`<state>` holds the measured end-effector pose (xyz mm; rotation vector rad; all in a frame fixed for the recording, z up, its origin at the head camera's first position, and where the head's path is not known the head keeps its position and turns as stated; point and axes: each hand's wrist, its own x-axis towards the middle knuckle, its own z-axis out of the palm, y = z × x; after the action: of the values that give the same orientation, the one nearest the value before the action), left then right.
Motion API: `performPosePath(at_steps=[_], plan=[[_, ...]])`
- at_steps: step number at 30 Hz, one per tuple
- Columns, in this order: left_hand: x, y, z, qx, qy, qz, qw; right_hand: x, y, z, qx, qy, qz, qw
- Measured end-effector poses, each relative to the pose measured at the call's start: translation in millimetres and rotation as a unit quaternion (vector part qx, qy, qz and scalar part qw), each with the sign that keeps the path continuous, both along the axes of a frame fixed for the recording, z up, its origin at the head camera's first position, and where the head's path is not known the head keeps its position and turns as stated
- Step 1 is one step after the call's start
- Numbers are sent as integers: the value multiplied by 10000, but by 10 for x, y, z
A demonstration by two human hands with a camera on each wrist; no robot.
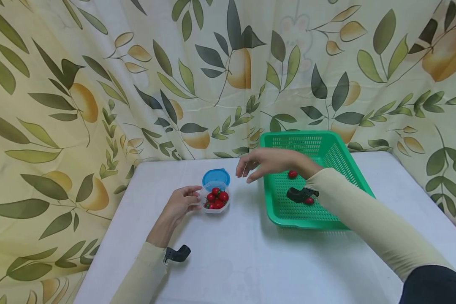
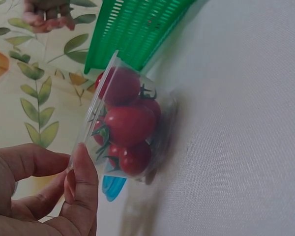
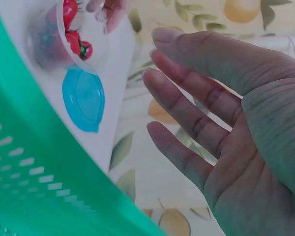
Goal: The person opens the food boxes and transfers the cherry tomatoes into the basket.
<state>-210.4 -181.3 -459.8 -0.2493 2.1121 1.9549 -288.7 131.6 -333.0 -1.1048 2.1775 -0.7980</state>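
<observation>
A small clear plastic container (image 1: 215, 208) of cherry tomatoes (image 1: 217, 198) stands on the table. My left hand (image 1: 181, 204) is at its left side; in the left wrist view the thumb and fingers (image 2: 83, 172) pinch its rim. Just behind the container lies a blue lid (image 1: 215, 179). My right hand (image 1: 267, 163) hovers over the left edge of a green basket (image 1: 273, 211), fingers loosely bent and palm bare in the right wrist view. Inside the basket show a cherry tomato (image 1: 292, 174) and another tomato (image 1: 309, 201), partly hidden by the wrist camera.
The table (image 1: 228, 261) has a white cloth. Along its back and left hangs a curtain (image 1: 137, 105) printed with leaves and fruit. The basket's raised perforated walls stand to the right, and the right forearm (image 1: 368, 219) crosses over them.
</observation>
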Motion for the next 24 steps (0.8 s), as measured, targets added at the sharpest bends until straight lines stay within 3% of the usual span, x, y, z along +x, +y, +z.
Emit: performPosePath(at_steps=[11,24], plan=[[-6,-5,-9,3,-11,18,10000,-99,-440,-128,184,-250,516,9982],[-14,-15,-16,83,23,-103,9999,-109,-813,-343,607,-297,739,9950]])
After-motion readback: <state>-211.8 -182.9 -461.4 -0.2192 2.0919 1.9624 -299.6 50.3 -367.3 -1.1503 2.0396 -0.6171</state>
